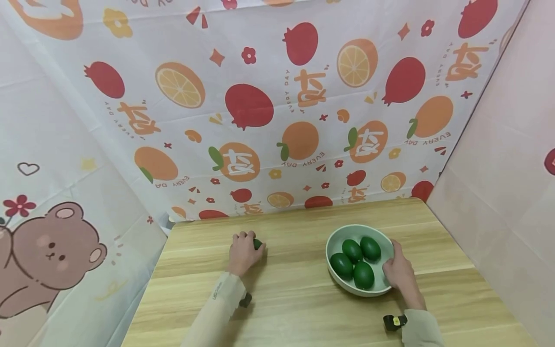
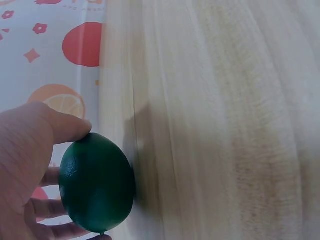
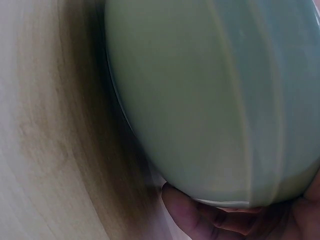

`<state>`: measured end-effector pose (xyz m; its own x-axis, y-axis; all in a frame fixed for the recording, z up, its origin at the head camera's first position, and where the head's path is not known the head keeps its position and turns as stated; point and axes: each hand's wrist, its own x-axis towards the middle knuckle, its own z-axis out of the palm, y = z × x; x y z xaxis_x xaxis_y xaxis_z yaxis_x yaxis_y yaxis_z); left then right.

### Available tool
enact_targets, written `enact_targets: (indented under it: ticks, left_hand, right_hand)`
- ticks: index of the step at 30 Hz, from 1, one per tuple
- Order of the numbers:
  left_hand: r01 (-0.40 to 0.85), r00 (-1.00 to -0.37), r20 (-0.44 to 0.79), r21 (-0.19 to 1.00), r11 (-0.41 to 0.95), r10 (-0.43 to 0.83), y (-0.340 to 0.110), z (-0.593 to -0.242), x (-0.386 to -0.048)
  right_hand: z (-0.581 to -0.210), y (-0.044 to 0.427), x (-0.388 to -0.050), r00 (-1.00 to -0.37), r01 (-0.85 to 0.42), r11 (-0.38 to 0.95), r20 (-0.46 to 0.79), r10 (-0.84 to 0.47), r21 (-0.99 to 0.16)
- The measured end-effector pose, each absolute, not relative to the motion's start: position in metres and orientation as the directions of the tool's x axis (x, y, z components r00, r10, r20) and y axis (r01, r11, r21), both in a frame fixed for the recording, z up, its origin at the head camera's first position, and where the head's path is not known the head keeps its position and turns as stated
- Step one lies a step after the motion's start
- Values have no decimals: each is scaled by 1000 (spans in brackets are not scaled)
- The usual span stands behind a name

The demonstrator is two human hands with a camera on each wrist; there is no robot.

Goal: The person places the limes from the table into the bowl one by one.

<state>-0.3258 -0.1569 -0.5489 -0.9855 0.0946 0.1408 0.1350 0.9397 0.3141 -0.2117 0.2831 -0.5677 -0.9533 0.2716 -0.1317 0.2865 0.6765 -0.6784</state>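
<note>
On the left part of the table, my left hand (image 1: 244,253) holds a dark green oval fruit (image 2: 97,184). The left wrist view shows the thumb at one side of it and the fingers behind and below. A small nub sticks out at the fruit's lower end. My right hand (image 1: 400,272) grips the right side of a pale green bowl (image 1: 336,284), thumb over the rim and fingers around the outside. Several similar green fruits (image 1: 363,275) lie inside the bowl. Seen from the right wrist, the bowl's smooth outer wall (image 3: 175,100) hides most of that hand.
The wood-grain table (image 1: 299,308) extends under both hands. A fruit-print cloth (image 1: 269,140) hangs along its back edge. Pale cloth walls stand at the left and right, the left one bearing a bear print (image 1: 56,250).
</note>
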Motion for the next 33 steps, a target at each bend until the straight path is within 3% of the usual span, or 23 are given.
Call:
enact_targets:
  ticks: [33]
  left_hand:
    - [245, -965, 160, 269, 932, 207, -157, -557, -320]
  right_hand:
    - [-568, 282, -212, -952, 290, 667, -139, 271, -686]
